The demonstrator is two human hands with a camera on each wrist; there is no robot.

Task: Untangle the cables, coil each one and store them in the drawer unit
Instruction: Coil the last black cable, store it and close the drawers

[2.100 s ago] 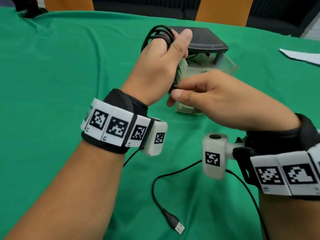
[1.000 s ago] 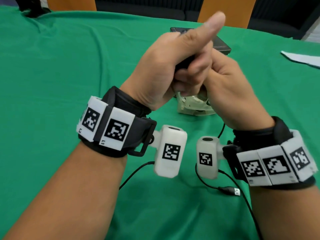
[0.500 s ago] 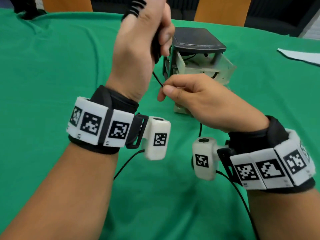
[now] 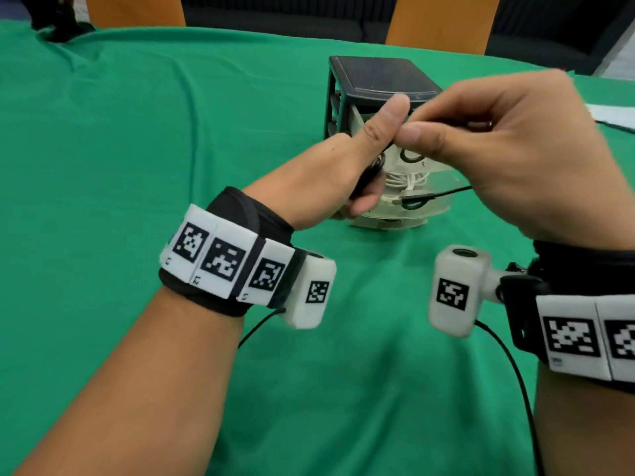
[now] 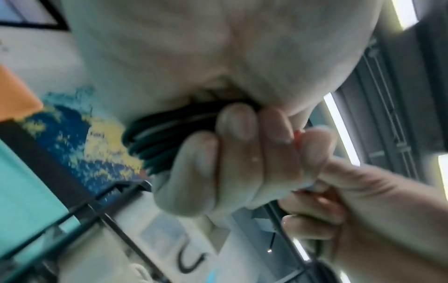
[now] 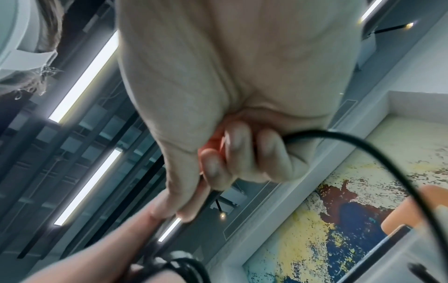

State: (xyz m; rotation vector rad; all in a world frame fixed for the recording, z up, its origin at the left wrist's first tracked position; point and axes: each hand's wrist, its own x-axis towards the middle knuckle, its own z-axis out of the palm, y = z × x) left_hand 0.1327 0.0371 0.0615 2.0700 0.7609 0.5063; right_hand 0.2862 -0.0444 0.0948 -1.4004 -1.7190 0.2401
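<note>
**Black cable held at both hands, in front of drawer unit**

Drawer unit (image 4: pixel 376 84) stands on green table (image 4: pixel 137 132). Left hand (image 4: pixel 330 176) has its fingers curled round the coiled black cable (image 5: pixel 155 137). Right hand (image 4: pixel 508 149) pinches the cable's loose run between thumb and fingers.

Both bare forearms are wearing black wrist straps (image 4: pixel 247 214) carrying white blocks printed with black square markers (image 4: pixel 223 259); a white camera pod (image 4: pixel 457 290) is projecting from each.
</note>
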